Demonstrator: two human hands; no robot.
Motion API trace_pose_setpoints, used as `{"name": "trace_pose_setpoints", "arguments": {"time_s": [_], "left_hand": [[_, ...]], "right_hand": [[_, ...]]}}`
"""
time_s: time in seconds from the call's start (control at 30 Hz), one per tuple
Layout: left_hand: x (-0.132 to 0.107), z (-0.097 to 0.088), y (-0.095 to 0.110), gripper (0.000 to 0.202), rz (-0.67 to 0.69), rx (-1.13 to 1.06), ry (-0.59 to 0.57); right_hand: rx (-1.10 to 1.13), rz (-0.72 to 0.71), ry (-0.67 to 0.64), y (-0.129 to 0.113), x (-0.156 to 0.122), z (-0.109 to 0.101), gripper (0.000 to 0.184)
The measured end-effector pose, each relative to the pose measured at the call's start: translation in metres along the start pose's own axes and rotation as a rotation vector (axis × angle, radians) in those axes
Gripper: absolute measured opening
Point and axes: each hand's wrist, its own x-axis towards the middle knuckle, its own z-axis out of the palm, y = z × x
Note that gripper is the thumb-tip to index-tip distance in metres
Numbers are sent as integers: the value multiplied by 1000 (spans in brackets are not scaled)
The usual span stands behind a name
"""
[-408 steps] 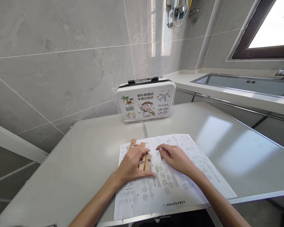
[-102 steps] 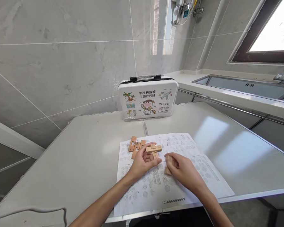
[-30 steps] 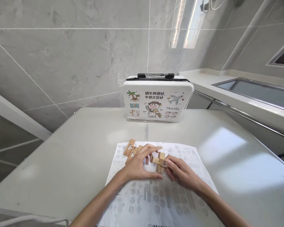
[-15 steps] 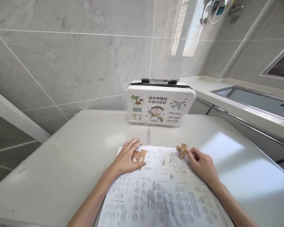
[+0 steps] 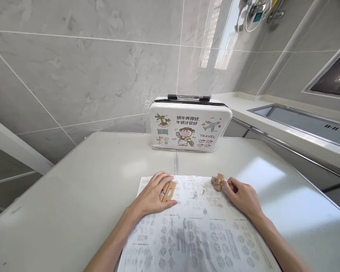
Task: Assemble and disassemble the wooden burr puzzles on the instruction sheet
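My left hand [image 5: 154, 193] rests on the printed sheet with its fingers stretched over the far side of some notched wooden puzzle pieces [image 5: 170, 191]. Its thumb lies spread along the near side, and the palm partly hides the pieces. On the right, my right hand [image 5: 243, 195] is closed, with thumb and forefinger at the edge of a small wooden interlocking puzzle [image 5: 218, 181]. That puzzle has crossed blocks and a dark mark on one face. It stands on the sheet's far right corner.
The printed sheet [image 5: 198, 226] with rows of grey diagrams lies on the white table [image 5: 73, 204]. A white cartoon case [image 5: 191, 126] with a black handle stands behind it, near the tiled wall [image 5: 102, 75]. A counter with a sink [image 5: 303, 117] runs along the right.
My left hand has loosened a little, its thumb now slightly off the notched pieces. The right hand stays at the interlocking puzzle. The view has shifted slightly.
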Motion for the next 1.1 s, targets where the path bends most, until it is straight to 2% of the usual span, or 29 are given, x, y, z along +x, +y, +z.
{"name": "trace_pose_setpoints", "arguments": {"time_s": [0.23, 0.33, 0.4, 0.47, 0.5, 0.53, 0.6, 0.67, 0.7, 0.73, 0.77, 0.87, 0.9, 0.97, 1.1], "left_hand": [[-1, 9, 12, 80, 24, -19, -11], [0, 12, 19, 79, 33, -50, -7], [2, 12, 21, 64, -4, -63, 40], [5, 12, 19, 38, -76, -49, 139], [6, 11, 16, 28, -112, -28, 197], [7, 10, 14, 23, -142, 1, 253], [9, 9, 8, 26, -177, 79, 323], [10, 7, 5, 30, -186, 163, 336], [9, 6, 4, 32, -185, 199, 328], [9, 5, 4, 34, -182, 226, 317], [9, 4, 5, 35, -178, 245, 307], [7, 2, 8, 37, -138, 262, 292], [7, 2, 9, 37, -115, 260, 291], [5, 0, 10, 39, -61, 264, 295], [1, -4, 11, 44, 90, 305, 248]], "right_hand": [[-50, 32, -17, 3, 1, -2, 50], [-58, 44, 48, 4, 2, -9, 47], [-38, 51, 161, 1, 4, -17, 43], [16, 19, 252, -8, 4, -28, 38], [58, -26, 242, -16, 4, -32, 36], [102, -96, 169, -26, 4, -36, 34], [174, -263, -91, -50, 1, -38, 28], [202, -381, -300, -76, -4, -30, 19], [208, -409, -331, -89, -8, -23, 13], [214, -428, -346, -100, -11, -14, 14], [225, -442, -339, -110, -15, -4, 24], [273, -500, -332, -131, -25, 23, 69], [271, -504, -323, -135, -28, 31, 78], [256, -525, -306, -139, -32, 41, 84], [256, -541, -220, -133, -33, 49, 79]]}}
